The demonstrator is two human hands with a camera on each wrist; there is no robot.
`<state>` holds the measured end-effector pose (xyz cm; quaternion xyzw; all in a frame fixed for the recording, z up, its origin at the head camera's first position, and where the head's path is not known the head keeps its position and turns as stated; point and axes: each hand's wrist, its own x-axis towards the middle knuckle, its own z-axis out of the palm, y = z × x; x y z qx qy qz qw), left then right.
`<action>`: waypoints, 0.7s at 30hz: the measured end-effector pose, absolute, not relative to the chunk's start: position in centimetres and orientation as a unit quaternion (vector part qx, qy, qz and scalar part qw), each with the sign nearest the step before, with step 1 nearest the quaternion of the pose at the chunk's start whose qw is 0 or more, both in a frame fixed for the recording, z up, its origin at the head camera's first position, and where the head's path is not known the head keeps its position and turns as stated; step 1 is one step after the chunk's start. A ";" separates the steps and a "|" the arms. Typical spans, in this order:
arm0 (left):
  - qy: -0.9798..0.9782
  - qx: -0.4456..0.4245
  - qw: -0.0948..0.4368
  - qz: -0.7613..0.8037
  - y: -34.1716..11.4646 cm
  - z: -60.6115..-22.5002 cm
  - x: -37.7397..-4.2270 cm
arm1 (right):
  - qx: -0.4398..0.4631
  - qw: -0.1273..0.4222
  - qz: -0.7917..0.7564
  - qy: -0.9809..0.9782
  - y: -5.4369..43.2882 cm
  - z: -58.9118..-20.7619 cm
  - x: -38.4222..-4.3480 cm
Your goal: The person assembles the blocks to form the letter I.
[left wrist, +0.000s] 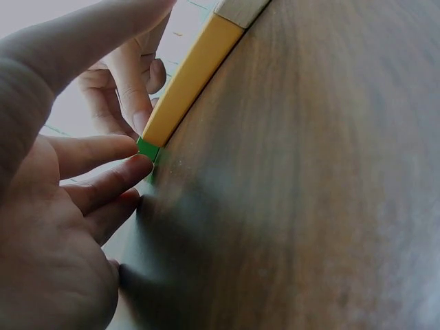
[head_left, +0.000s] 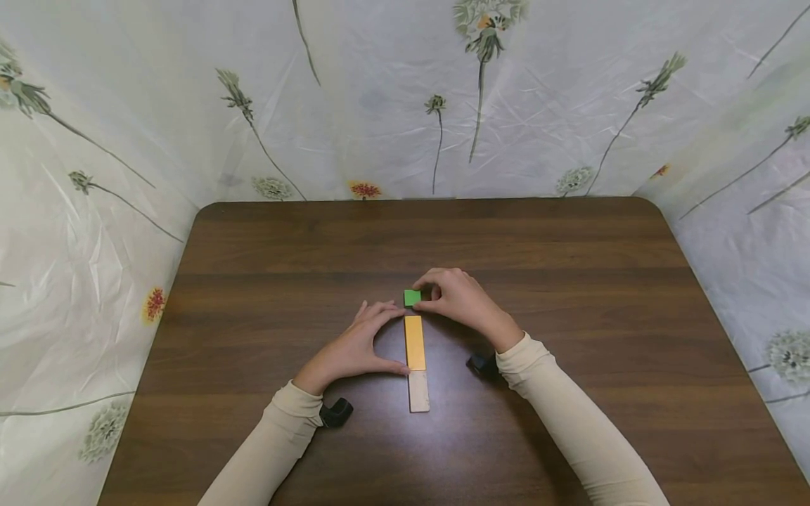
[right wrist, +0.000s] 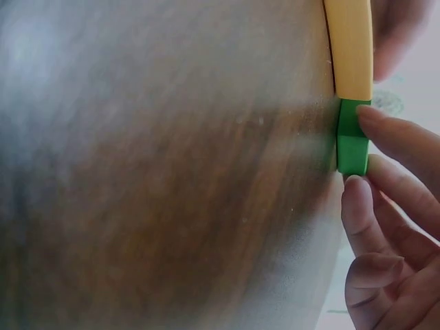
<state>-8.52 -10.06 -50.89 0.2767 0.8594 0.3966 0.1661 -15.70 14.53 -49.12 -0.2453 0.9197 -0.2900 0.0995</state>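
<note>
A green block (head_left: pixel 412 298) stands at the far end of a row on the table, pinched between the thumb and fingers of my right hand (head_left: pixel 462 301). Nearer me lies a yellow-orange block (head_left: pixel 414 343), end to end with a pale wooden block (head_left: pixel 419 391). My left hand (head_left: pixel 357 346) spreads along the row's left side. Its thumb tip is by the seam between the orange and pale blocks, and its fairly straight fingers reach the orange block's far end. In the right wrist view, the green block (right wrist: pixel 353 137) shows close to the orange block's end.
The brown wooden table (head_left: pixel 285 246) has rounded far corners. Behind it and at both sides hangs a pale flower-printed sheet (head_left: pixel 373 98). Dark wrist cameras sit under the left wrist (head_left: pixel 337 413) and the right wrist (head_left: pixel 482 365), close over the tabletop.
</note>
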 end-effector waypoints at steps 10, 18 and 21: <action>0.862 0.275 0.168 0.391 -10.0 -51.0 -8.6 | -0.244 0.101 -0.292 0.919 14.5 -49.2 -15.7; 0.864 0.275 0.165 0.389 -10.1 -51.0 -8.6 | -0.246 0.103 -0.293 0.918 14.5 -49.1 -15.7; 0.865 0.273 0.167 0.387 -10.0 -51.1 -8.6 | -0.247 0.102 -0.294 0.918 14.5 -49.1 -15.7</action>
